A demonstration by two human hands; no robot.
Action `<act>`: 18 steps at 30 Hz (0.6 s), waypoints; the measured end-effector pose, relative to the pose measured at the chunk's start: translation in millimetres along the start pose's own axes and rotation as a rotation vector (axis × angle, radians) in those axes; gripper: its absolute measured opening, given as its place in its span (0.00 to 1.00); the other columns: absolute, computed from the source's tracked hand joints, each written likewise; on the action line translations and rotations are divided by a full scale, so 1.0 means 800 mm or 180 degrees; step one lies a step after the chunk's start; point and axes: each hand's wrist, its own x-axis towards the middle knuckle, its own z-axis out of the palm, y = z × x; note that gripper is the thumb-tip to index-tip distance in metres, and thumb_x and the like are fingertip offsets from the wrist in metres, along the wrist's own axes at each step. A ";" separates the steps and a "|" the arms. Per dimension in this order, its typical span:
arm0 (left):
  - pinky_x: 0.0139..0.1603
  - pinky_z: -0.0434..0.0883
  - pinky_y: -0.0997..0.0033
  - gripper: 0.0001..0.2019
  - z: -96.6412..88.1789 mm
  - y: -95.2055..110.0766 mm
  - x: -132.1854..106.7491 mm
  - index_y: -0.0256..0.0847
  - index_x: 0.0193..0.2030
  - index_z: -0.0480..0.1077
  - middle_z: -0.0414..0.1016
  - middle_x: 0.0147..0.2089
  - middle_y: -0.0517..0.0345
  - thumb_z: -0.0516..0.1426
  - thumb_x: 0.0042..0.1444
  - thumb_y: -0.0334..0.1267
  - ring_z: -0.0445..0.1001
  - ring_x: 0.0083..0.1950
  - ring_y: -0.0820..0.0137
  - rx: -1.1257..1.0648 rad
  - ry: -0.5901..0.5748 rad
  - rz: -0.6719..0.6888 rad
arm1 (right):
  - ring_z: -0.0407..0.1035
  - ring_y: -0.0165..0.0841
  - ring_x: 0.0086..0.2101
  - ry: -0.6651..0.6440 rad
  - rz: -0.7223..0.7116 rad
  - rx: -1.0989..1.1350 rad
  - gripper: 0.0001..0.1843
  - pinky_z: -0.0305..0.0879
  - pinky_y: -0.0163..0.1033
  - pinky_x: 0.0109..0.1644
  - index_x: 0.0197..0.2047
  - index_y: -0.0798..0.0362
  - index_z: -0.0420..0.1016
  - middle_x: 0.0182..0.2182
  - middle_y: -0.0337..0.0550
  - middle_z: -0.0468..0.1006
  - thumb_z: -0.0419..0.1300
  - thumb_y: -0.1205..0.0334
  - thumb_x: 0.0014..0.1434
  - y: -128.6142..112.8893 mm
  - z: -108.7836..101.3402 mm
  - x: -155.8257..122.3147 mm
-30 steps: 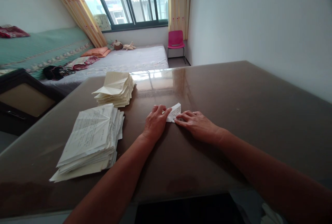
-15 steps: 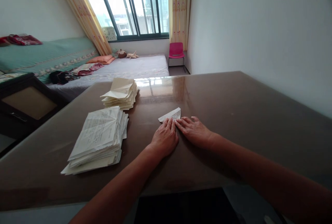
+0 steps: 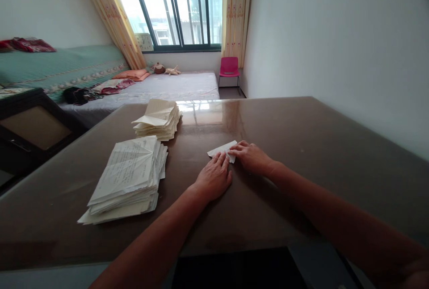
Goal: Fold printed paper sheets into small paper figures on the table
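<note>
I see a folded paper slip (image 3: 221,148) on the glossy brown desk (image 3: 284,130), a slim white wedge, its long axis running from 8 toward 2 o'clock. The left hand (image 3: 214,175) lies flat, fingertips resting on the near edge; the right hand (image 3: 251,157) has bent fingers on the 2 o'clock end, pinching or merely pressing, I can't tell. A creased stack of printed sheets (image 3: 124,170) sits toward 9 o'clock, a cream paper stack (image 3: 158,112) at 10.
</note>
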 end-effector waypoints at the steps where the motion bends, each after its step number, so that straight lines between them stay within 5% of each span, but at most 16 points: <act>1: 0.68 0.54 0.56 0.26 -0.001 0.000 0.000 0.24 0.62 0.59 0.59 0.66 0.34 0.46 0.63 0.41 0.54 0.69 0.54 -0.0019 -0.0022 -0.0005 | 0.60 0.40 0.55 -0.0016 -0.0013 -0.0072 0.23 0.61 0.44 0.51 0.59 0.47 0.68 0.57 0.46 0.69 0.50 0.69 0.61 -0.002 0.003 -0.002; 7: 0.67 0.54 0.52 0.29 -0.004 -0.003 -0.002 0.27 0.65 0.56 0.55 0.67 0.33 0.45 0.64 0.48 0.50 0.70 0.52 -0.0125 -0.0078 0.0089 | 0.60 0.41 0.55 0.0019 -0.0062 -0.0055 0.24 0.61 0.44 0.50 0.61 0.47 0.66 0.57 0.47 0.69 0.51 0.67 0.62 0.004 0.008 -0.007; 11: 0.66 0.56 0.50 0.27 -0.005 -0.001 -0.001 0.30 0.63 0.59 0.58 0.66 0.33 0.45 0.64 0.48 0.52 0.69 0.50 -0.0162 -0.0088 0.0072 | 0.64 0.37 0.50 -0.0004 0.0015 0.0260 0.18 0.60 0.41 0.53 0.52 0.49 0.74 0.51 0.45 0.74 0.50 0.67 0.63 0.028 0.007 0.022; 15: 0.65 0.58 0.52 0.21 -0.004 -0.001 0.004 0.35 0.59 0.62 0.62 0.63 0.38 0.48 0.64 0.44 0.57 0.67 0.54 -0.0199 0.0005 -0.0093 | 0.62 0.39 0.54 -0.0041 0.0127 0.0270 0.19 0.61 0.42 0.52 0.57 0.47 0.69 0.55 0.47 0.71 0.53 0.61 0.63 0.042 0.009 0.057; 18: 0.64 0.60 0.56 0.16 -0.004 -0.004 0.007 0.39 0.55 0.66 0.65 0.60 0.45 0.50 0.63 0.43 0.61 0.64 0.58 -0.0261 0.0107 -0.0119 | 0.67 0.37 0.49 -0.0236 0.0246 0.0262 0.15 0.63 0.38 0.46 0.51 0.47 0.73 0.50 0.46 0.74 0.56 0.57 0.61 0.049 0.006 0.073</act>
